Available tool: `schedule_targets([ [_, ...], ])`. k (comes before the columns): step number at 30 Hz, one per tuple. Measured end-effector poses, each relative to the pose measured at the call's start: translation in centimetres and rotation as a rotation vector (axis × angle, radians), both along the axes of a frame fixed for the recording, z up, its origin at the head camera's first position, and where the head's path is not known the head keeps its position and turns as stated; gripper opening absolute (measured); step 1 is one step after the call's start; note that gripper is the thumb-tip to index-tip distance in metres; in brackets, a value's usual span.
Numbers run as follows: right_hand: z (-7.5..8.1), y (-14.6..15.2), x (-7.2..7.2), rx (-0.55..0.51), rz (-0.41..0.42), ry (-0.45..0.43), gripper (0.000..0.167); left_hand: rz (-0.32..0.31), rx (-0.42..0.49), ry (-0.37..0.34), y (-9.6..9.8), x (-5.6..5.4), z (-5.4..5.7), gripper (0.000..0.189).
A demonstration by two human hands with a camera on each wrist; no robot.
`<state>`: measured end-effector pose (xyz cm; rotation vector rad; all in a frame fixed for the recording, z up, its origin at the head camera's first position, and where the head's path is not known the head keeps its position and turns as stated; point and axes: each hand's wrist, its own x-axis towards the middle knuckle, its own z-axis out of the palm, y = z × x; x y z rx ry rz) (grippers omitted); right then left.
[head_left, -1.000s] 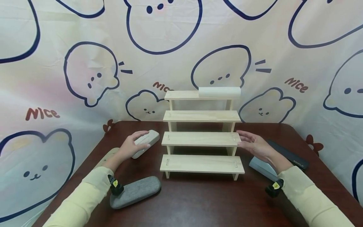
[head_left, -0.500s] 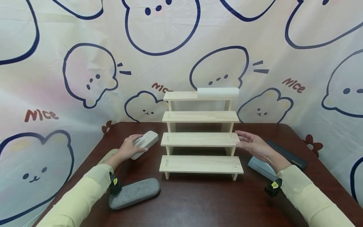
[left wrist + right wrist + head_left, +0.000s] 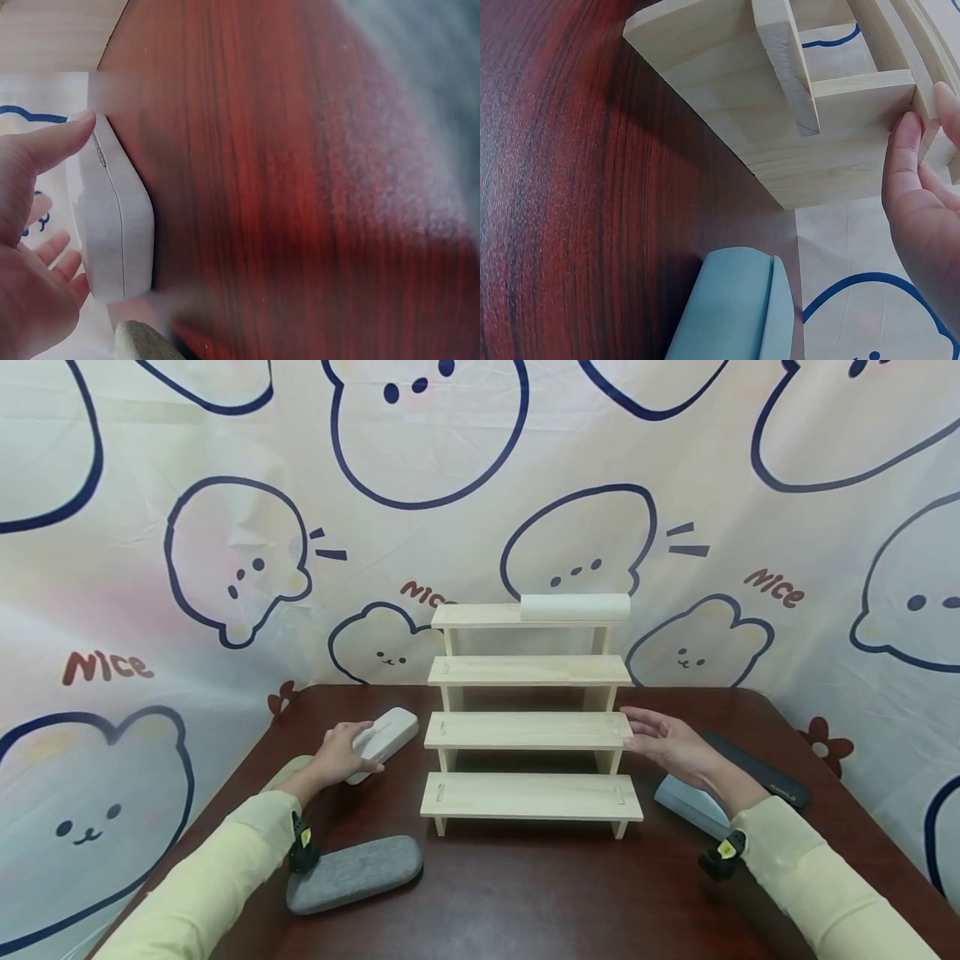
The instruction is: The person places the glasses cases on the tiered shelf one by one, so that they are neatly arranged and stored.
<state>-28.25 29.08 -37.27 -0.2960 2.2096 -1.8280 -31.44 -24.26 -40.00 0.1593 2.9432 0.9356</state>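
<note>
A white glasses case [image 3: 392,732] lies on the table left of the stand. My left hand [image 3: 337,755] is over its near end, thumb and fingers spread about it; in the left wrist view the thumb overlaps one end of the case [image 3: 112,217], and contact is hard to tell. The tiered wooden stand [image 3: 528,730] has its second-lowest shelf pinched at the right end by my right hand [image 3: 667,745]. In the right wrist view, the thumb and fingertips [image 3: 907,131] sit on either side of that shelf's edge.
A white case [image 3: 575,607] lies on the top shelf. A grey fabric case [image 3: 356,873] is front left, with a beige case [image 3: 287,770] partly behind the left arm. Right of the stand lie a light-blue case [image 3: 693,806] and a long black case [image 3: 757,768].
My left hand has drawn slightly back and down along the white glasses case, its thumb dropping to the near side. The right hand keeps its hold on the shelf.
</note>
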Motion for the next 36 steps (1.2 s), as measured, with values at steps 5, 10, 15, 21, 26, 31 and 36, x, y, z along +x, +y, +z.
schedule_targets([
  [5, 0.0, 0.0, -0.1, -0.003, -0.004, -0.002, 0.081, -0.006, -0.043, -0.013, -0.1, -0.2, -0.1, 0.085],
  [10, 0.1, 0.0, -0.1, -0.005, -0.002, -0.003, 0.081, 0.0, -0.083, -0.029, -0.2, -0.4, -0.2, 0.084],
  [15, 0.2, -0.1, 0.1, 0.0, -0.003, -0.005, 0.083, -0.005, -0.101, -0.055, -0.3, -0.3, -0.2, 0.087],
  [21, 0.2, -0.1, 0.1, 0.001, -0.001, -0.001, 0.083, -0.006, -0.113, -0.056, -0.2, 0.0, 0.1, 0.087],
  [26, 0.1, -0.1, 0.1, -0.002, 0.003, -0.001, 0.082, -0.001, -0.116, -0.055, -0.2, -0.1, 0.0, 0.084],
  [31, 0.2, -0.1, 0.1, 0.001, 0.007, 0.001, 0.081, -0.005, -0.097, -0.034, -0.6, -0.3, -0.1, 0.084],
  [36, 0.3, -0.1, 0.2, -0.001, 0.007, -0.001, 0.081, 0.014, -0.065, -0.017, -1.1, -0.8, -0.3, 0.082],
])
